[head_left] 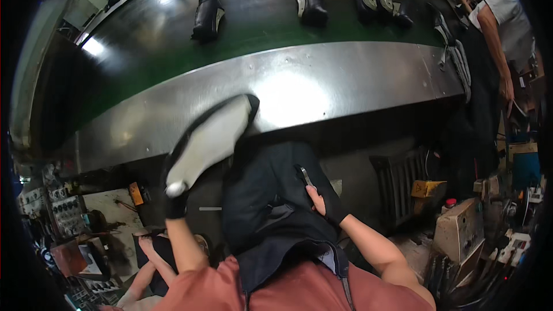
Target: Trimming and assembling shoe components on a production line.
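My left hand [176,204], in a dark glove, is closed on the near end of a black shoe [210,141]. The shoe's pale sole faces up, and its far tip hangs over the metal edge of the conveyor. A whitish rounded spot shows at the shoe's near end, beside my fingers. Over my lap, my right hand [316,200] is closed around a slim metal hand tool [305,177] with a dark end pointing away from me. Its exact kind is too small to tell. Dark material covers part of this hand and wrist.
A conveyor with a dark green belt [155,83] and steel border [368,75] runs across in front. Black shoes [208,14] lie along it, several grouped at the right. Another person [510,29] works at far right. A worn machine box [459,227] stands at lower right.
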